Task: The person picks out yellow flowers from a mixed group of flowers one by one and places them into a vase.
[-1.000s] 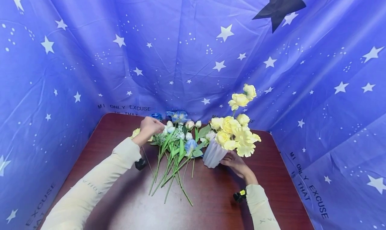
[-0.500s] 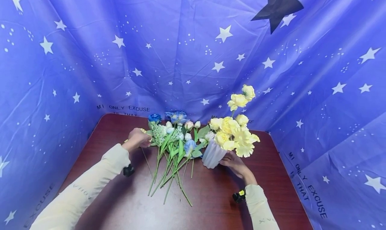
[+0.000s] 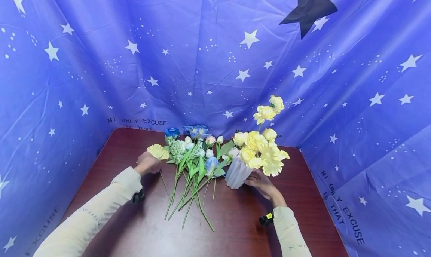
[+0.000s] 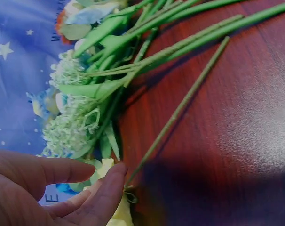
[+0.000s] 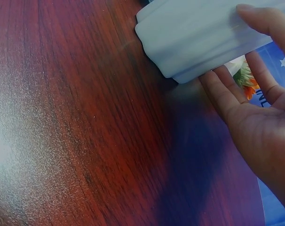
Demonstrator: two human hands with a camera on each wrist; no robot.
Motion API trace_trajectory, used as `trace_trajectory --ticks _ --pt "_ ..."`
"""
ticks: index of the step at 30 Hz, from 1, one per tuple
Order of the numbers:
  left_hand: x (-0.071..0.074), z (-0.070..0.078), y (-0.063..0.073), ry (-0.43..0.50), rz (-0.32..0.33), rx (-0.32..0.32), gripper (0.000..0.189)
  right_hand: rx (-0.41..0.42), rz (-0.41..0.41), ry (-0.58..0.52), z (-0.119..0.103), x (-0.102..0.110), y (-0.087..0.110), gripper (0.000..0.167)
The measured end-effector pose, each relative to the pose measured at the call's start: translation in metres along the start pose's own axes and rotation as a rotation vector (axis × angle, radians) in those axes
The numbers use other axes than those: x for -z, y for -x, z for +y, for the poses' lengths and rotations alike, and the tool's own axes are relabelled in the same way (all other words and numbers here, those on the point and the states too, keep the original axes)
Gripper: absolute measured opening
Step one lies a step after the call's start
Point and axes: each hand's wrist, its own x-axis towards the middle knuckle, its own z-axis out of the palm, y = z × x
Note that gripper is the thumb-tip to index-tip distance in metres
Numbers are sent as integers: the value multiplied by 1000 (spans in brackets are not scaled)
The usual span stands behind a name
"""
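Observation:
My left hand (image 3: 148, 163) is beside a yellow flower (image 3: 158, 151) lying at the left end of the flower pile. In the left wrist view a gap shows between thumb and fingertips (image 4: 115, 176), which are right at the flower's head and thin stem (image 4: 180, 106). The right hand (image 3: 260, 183) holds a white fluted vase (image 3: 238, 173), thumb on one side and fingers on the other. Full of yellow flowers (image 3: 260, 146), the vase stands tilted, two blooms rising above the rest. Part of the right fingers is hidden behind it.
Flowers with crossing green stems (image 3: 190, 189) lie mid-table: white tulips (image 3: 189, 143), pale green sprigs (image 3: 176, 147), a dark blue bloom (image 3: 172, 132) and lighter blue ones (image 3: 211, 165). The red-brown table (image 3: 229, 227) meets a starry blue curtain (image 3: 202, 62) behind.
My left hand has moved left and down from above the white tulips to the yellow flower, uncovering the dark blue bloom. The right hand and vase hold nearly the same place.

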Motion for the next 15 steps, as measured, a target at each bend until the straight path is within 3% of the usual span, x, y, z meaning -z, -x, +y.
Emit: trace_trajectory --ticks 6,15 --pt "-5 -2 -1 -113 20 -12 8 -12 10 16 0 -1 1 44" --pt "-11 -13 3 107 -68 -33 7 -33 22 19 -2 -2 1 44"
